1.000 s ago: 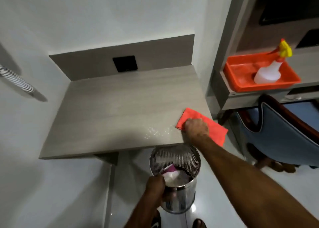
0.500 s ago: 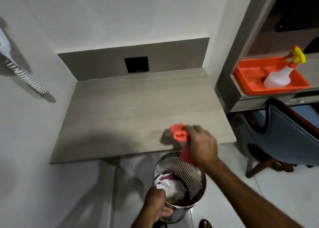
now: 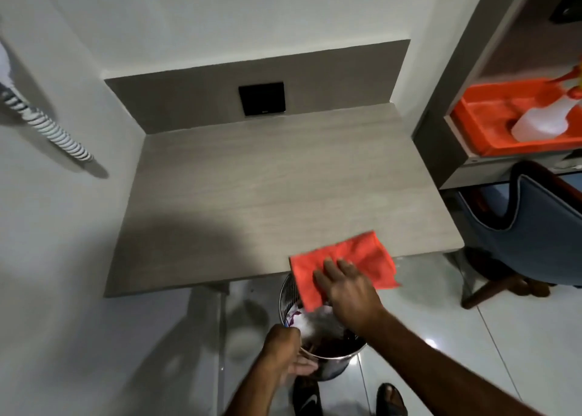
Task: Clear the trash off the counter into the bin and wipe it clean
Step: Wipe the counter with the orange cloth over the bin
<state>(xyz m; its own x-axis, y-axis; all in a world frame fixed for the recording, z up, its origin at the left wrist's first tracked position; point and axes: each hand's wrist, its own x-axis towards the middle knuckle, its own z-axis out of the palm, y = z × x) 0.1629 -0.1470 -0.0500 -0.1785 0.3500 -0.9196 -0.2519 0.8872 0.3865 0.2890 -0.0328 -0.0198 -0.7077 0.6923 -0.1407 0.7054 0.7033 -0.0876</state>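
Spread flat again, cloth (image 3: pixel 343 258) overhangs counter (image 3: pixel 267 195) edge under right hand (image 3: pixel 346 289) (palm open); left hand (image 3: pixel 283 349) grips bin (image 3: pixel 330 352) rim.

White walls (image 3: pixel 220 12), glossy pale floor tiles (image 3: pixel 441 337), blue chair (image 3: pixel 535 236) beside shelving (image 3: pixel 447 107).

Pale wood-grain counter (image 3: pixel 267 195) lies bare, an orange-red microfibre cloth (image 3: pixel 352 258) spread flat over its front right edge and overhanging, directly above a perforated shiny metal cylindrical bin (image 3: pixel 333 363) standing on the floor below, crumpled white and purple trash (image 3: pixel 311 319) inside.
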